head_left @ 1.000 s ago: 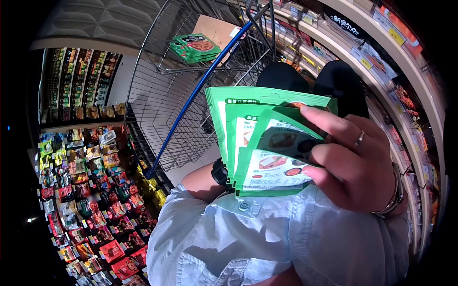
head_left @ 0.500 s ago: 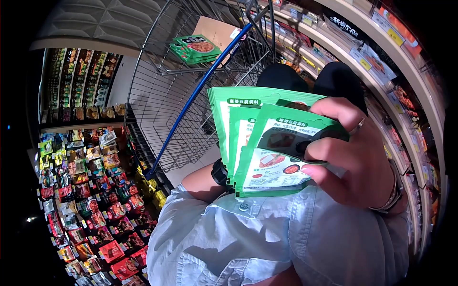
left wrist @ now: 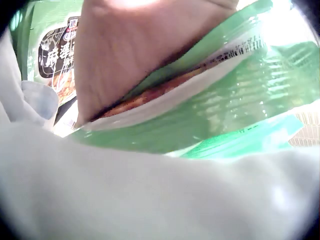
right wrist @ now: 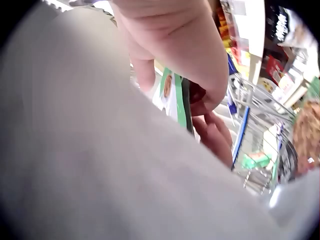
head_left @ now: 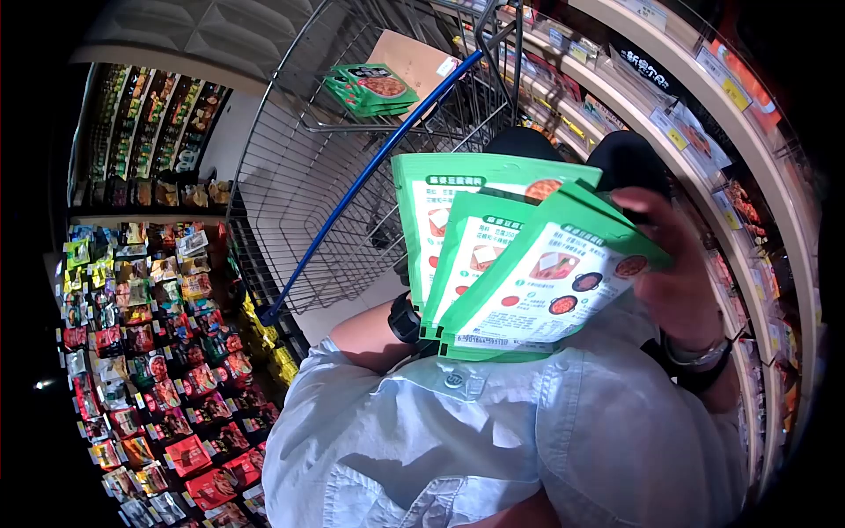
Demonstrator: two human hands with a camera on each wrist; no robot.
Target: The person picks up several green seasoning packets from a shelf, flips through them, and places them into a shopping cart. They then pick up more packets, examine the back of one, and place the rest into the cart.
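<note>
The left hand [left wrist: 140, 50] grips a fan of green sauce packets [head_left: 480, 238] by their lower edges, fingers closed around them. The right hand [head_left: 682, 273] pinches the front packet [head_left: 554, 282] at its top corner. They look light, floppy and slick, and are best taken by a sealed edge. Beyond the fingers, the cart [head_left: 290, 202] holds a stack [head_left: 374, 88] of like packets beside a cardboard sheet [head_left: 418, 57].

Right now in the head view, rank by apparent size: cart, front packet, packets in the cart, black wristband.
1. Cart
2. Front packet
3. Packets in the cart
4. Black wristband
The front packet is nearest the camera, so it looms larger than the far ones, though they look the same kind.
</note>
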